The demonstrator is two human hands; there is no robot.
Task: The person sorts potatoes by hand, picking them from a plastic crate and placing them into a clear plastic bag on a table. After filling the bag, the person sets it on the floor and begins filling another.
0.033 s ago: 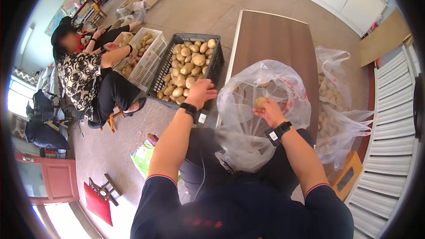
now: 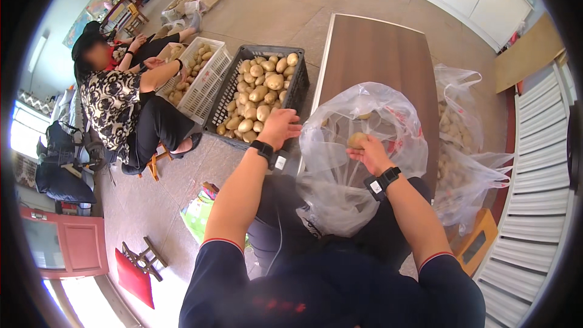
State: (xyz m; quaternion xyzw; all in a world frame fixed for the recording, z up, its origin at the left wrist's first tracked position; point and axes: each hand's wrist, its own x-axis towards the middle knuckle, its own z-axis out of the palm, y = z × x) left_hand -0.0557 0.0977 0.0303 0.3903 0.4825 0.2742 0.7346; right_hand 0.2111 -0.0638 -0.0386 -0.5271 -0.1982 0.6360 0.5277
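My right hand [image 2: 369,153] is closed around a potato [image 2: 357,140] inside the mouth of a clear plastic bag [image 2: 322,173]. The bag stands wide at the near end of a brown tabletop [image 2: 379,48] and hangs down over my lap. Another potato [image 2: 364,116] shows deeper in the bag. My left hand [image 2: 281,127] hovers at the near right corner of a black plastic crate [image 2: 299,94]. Its fingers are stretched toward the bag, and no object shows in them. Many loose potatoes [image 2: 258,93] fill the crate.
Left of the crate, a person [image 2: 115,100] sits beside a white crate [image 2: 209,76] of potatoes. Filled plastic bags [image 2: 455,127] stand right of the table, near a white radiator [image 2: 528,206]. A red cushion [image 2: 135,278] and a green bag [image 2: 195,215] lie on the floor.
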